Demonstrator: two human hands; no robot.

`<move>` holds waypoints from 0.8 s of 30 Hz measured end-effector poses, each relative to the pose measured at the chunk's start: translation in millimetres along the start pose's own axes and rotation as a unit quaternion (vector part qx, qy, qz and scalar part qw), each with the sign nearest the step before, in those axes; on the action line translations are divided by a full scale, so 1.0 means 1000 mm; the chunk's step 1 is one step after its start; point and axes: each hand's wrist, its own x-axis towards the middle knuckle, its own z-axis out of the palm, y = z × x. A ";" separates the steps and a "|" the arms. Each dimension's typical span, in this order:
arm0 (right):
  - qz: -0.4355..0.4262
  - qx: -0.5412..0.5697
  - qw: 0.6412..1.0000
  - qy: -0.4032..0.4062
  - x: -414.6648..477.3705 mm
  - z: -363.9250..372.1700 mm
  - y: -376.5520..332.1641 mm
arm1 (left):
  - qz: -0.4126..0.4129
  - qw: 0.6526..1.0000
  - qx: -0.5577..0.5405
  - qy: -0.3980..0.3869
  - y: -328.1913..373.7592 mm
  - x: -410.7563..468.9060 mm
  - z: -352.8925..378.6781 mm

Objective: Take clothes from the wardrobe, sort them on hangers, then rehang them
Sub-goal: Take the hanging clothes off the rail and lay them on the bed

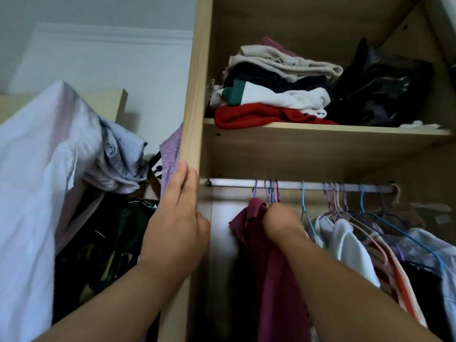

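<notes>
The wooden wardrobe stands open in front of me. A white rail runs across it with several coloured wire hangers hooked on. My right hand is closed around the neck of a maroon garment hanging at the left end of the rail, just under its hanger hooks. My left hand rests flat against the wardrobe's left side panel, fingers pointing up. More clothes hang to the right: a white top, a peach one and a pale blue one.
The shelf above the rail holds a stack of folded clothes and a black bag. Left of the wardrobe, pale lilac clothes and a purple garment hang over dark items.
</notes>
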 end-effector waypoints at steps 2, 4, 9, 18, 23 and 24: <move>-0.003 0.023 0.999 0.024 0.002 -0.003 0.001 | 0.000 1.000 0.006 -0.006 0.000 0.000 0.000; 0.004 0.053 0.997 0.057 0.007 -0.009 0.001 | 0.003 1.000 0.011 -0.007 0.000 0.001 0.000; 0.022 0.091 0.989 0.111 0.017 -0.020 0.006 | 0.010 1.000 -0.005 0.001 0.000 0.002 -0.001; -0.044 0.158 0.978 0.126 -0.053 -0.055 0.069 | 0.012 0.998 0.051 -0.042 0.000 0.001 -0.006; -0.042 0.229 0.967 0.104 -0.121 -0.096 0.120 | 0.110 0.983 0.099 -0.108 0.024 -0.001 -0.006; -0.040 0.234 0.966 0.101 -0.137 -0.106 0.129 | 0.117 0.983 0.071 -0.125 0.035 -0.004 -0.001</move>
